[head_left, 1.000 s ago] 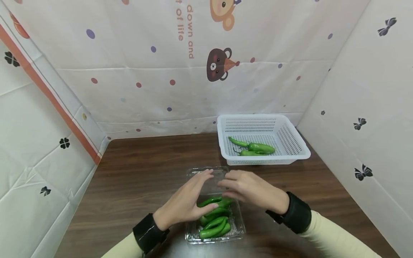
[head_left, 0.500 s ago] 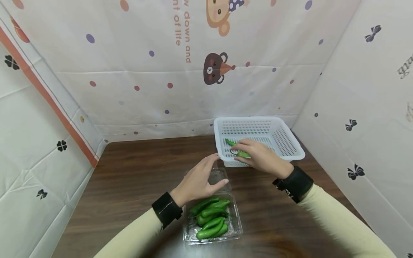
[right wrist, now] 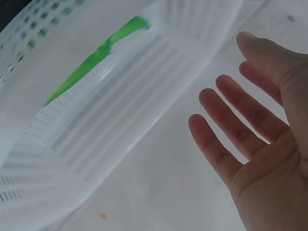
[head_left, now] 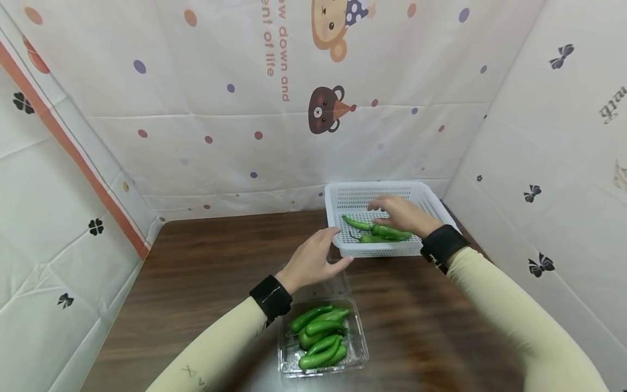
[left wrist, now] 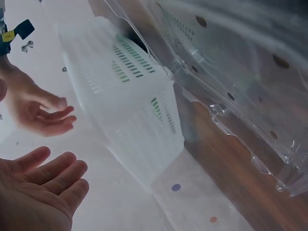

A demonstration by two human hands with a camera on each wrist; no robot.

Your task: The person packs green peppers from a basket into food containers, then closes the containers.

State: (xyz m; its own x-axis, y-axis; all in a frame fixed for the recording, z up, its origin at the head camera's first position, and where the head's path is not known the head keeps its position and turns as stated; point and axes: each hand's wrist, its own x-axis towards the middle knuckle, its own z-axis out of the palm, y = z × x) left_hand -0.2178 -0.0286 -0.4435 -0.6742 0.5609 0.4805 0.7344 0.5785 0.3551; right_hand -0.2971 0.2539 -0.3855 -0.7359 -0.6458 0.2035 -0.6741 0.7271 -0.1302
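My right hand (head_left: pixel 401 214) has moved from the tray (head_left: pixel 361 353) to upper right over the basket (head_left: pixel 443 218), fingers spread, a third pepper (head_left: pixel 392 232) released there; left hand (head_left: pixel 313 260) hovers spread.

A: What moved in that second?
B: The right hand (head_left: pixel 401 215) left the clear box (head_left: pixel 320 348) and carried a pepper (head_left: pixel 391 232) into the basket (head_left: pixel 343 191), then opened above it.
A: And the left hand (head_left: pixel 313 260)?
B: It lifted off the box, toward the basket's near corner.

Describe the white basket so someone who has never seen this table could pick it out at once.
On the brown wooden table, look to the far right corner by the curtain. The white basket sits under the right hand; unlike the clear tray, it is opaque, perforated, and holds few peppers.
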